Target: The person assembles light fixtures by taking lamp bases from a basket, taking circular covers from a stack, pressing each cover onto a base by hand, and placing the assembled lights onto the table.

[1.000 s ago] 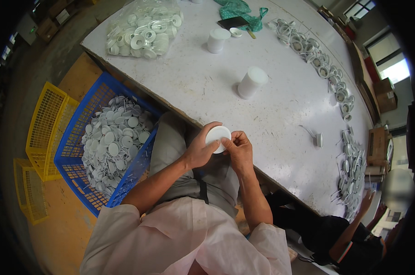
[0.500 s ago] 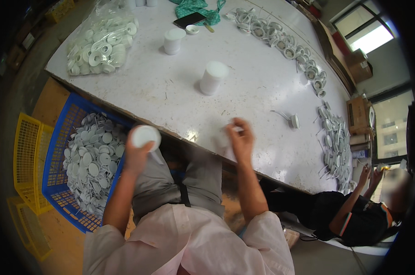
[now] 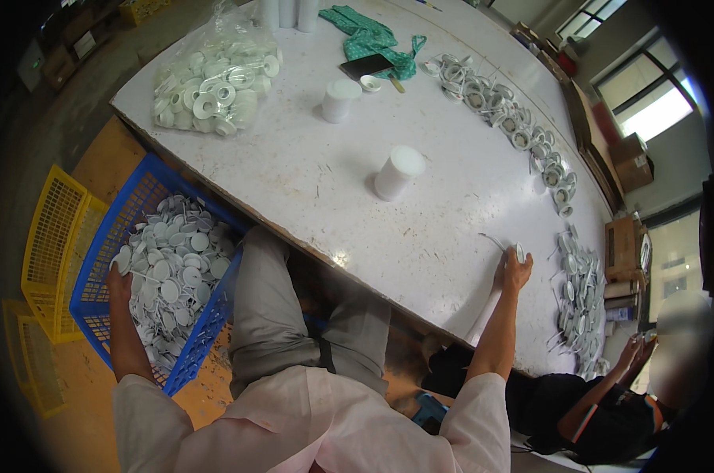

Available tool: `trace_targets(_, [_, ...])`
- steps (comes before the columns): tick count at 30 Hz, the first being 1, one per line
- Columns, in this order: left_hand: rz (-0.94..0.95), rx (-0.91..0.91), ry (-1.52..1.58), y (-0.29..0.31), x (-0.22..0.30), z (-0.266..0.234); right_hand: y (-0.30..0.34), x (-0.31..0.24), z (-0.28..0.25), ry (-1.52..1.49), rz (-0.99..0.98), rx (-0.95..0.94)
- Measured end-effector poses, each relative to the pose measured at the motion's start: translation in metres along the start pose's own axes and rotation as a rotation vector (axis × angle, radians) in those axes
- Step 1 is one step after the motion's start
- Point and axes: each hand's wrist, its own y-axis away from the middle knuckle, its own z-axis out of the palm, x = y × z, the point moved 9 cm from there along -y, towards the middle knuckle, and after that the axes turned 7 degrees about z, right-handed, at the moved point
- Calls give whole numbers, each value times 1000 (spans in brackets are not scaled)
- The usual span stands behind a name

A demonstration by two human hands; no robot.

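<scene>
My left hand (image 3: pixel 119 282) is at the left side of the blue basket (image 3: pixel 96 236), its fingers closed on a white round disc piece (image 3: pixel 123 257) with a thin stem. Below and beside that hand lies a heap of similar white disc pieces (image 3: pixel 167 268) filling the basket. Far to the right, over the table, my right hand (image 3: pixel 518 273) has its fingers closed around a white round piece with a wire (image 3: pixel 520 253). The wire points left over the tabletop. Part of this piece is hidden by my fingers.
Two white cylinders (image 3: pixel 399 173) stand on the white table (image 3: pixel 309 189). A clear bag of white rings (image 3: pixel 215 87), a dark phone (image 3: pixel 366 66) and a green cloth (image 3: pixel 365 35) lie farther back. Rows of wired round pieces (image 3: pixel 571 303) line the right side. A co-worker (image 3: pixel 585 418) sits at right.
My left hand has moved left and down from the table's edge to the basket with the white disc piece. My right hand has reached right and taken hold of the wired piece on the table.
</scene>
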Motion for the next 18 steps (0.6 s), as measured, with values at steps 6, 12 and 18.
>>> trace_targets(6, [187, 132, -463, 65, 5, 61, 75, -51, -11, -303, -237, 13])
trace_targets(12, [190, -977, -355, 336, 18, 390, 232, -164, -3, -474, -578, -379])
trace_targets(18, [41, -1477, -42, 494, 14, 509, 345, -226, -16, -640, -907, -640])
